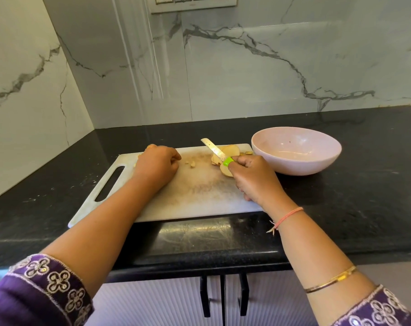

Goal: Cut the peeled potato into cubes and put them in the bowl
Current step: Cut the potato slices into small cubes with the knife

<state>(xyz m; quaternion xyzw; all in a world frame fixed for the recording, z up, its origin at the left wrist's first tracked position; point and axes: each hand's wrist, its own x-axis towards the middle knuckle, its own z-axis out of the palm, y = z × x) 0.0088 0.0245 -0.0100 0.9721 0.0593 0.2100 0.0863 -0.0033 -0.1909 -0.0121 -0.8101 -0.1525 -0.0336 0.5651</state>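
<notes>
1. Surface (364, 184): black speckled stone, set against a marble-patterned wall (247, 78). A switch panel (192, 3) sits at the top edge of the view.
2. Board (199, 198): white, stained brown at the centre, lying flat on the surface near its front edge. The handle slot (110, 182) is at the left end.
3. Potato (231, 149): pale slices lie at the far right corner of the board, partly hidden by the knife and the right hand. One slice shows just in front of the knife handle, touching the right hand. Small pieces (191, 164) lie apart from the slices, between the two hands.
4. Bowl (294, 165): pale pink, upright on the surface, just beside the right end of the board.
5. Right hand (251, 177): the fingers are curled round the green handle of the knife (217, 152). The blade points away and to the left, above the potato slices, and its tip reaches past the far edge of the board.
6. Left hand (156, 165): it rests knuckles up on the far left part of the board with the fingers curled under. Whether it holds anything cannot be told. Pale bits show at its left edge.
7. Arms: a pink thread (288, 216) circles the right wrist and a gold bangle (331, 280) sits further up the forearm. Both sleeves (46, 290) are purple with pale embroidery.
8. Cabinet (152, 302): pale ribbed doors with black handles stand below the front edge of the surface.
</notes>
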